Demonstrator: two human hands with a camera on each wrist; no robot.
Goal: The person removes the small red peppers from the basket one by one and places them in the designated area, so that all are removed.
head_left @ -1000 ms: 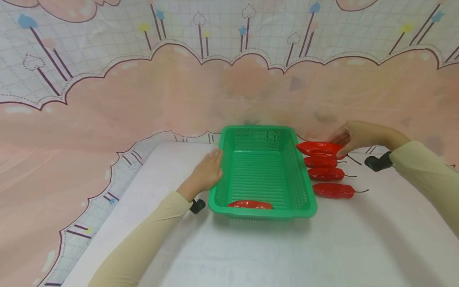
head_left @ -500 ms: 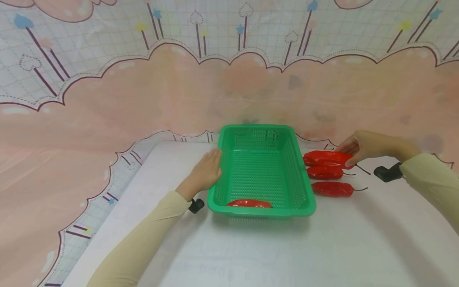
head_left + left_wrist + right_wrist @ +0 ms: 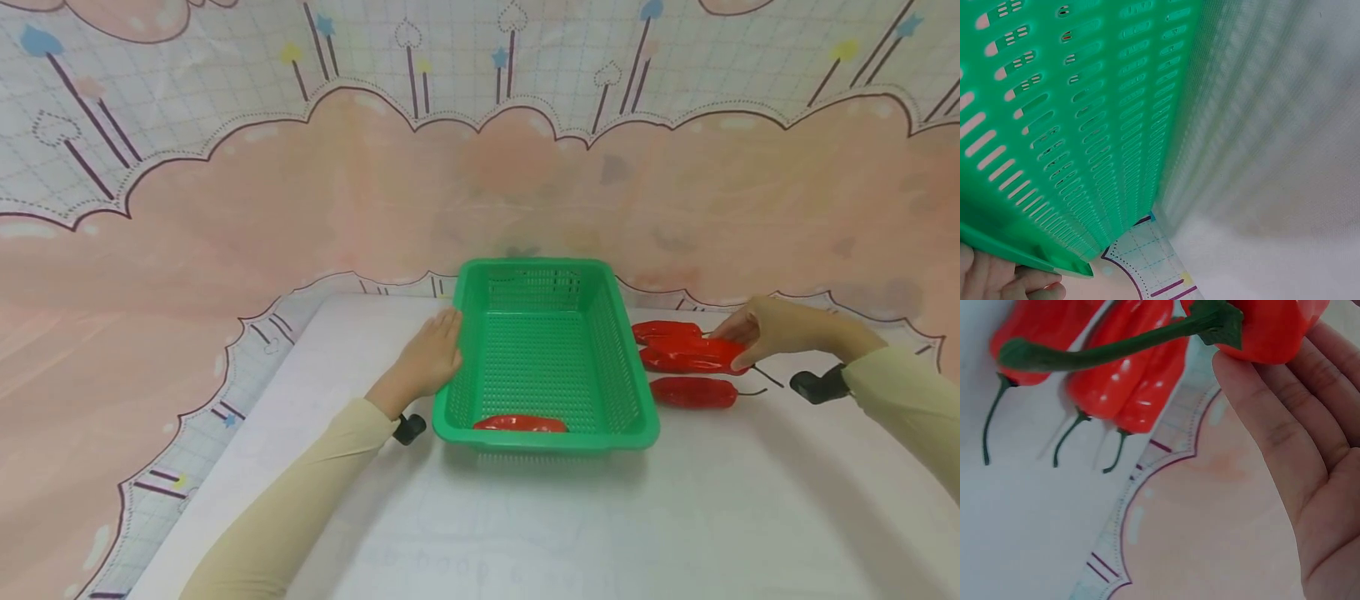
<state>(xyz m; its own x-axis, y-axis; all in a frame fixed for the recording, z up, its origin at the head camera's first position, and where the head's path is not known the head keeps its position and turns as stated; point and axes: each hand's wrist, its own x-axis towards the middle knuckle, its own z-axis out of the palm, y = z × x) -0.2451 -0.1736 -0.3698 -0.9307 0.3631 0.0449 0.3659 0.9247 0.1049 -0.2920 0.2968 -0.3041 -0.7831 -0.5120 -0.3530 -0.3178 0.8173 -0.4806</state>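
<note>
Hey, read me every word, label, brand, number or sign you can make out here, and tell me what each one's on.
No text can be read in any view.
White tabletop: faint marks near the front, too blurred to read.
Green basket and red peppers: no lettering visible.
Patterned backdrop: drawn stars and hearts, no words.
</note>
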